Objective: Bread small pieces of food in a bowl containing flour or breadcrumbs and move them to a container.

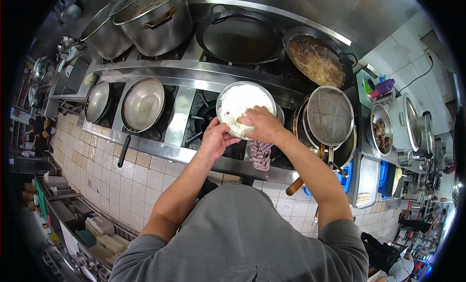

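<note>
A round metal bowl [219, 106] filled with white powder [242, 97], like flour or starch, is held above the front stove burners. My left hand [215, 138] grips the bowl's near-left rim, thumb on top and fingers beneath. Reaching into the bowl from the right, my right hand [265, 124] has its fingers curled down in the powder. A small yellowish piece of food [241, 120] shows at those fingers; what it is exactly cannot be made out. Below the bowl, a striped cloth [260, 156] hangs over the stove's front edge.
A wok of bubbling oil [318, 61] sits at the back right, beside a wide dark wok [238, 38]. Large stockpots [156, 30] stand back left. A frying pan [143, 104] is left; a mesh strainer [329, 116] rests over pots at right. Another person [398, 269] is behind, lower right.
</note>
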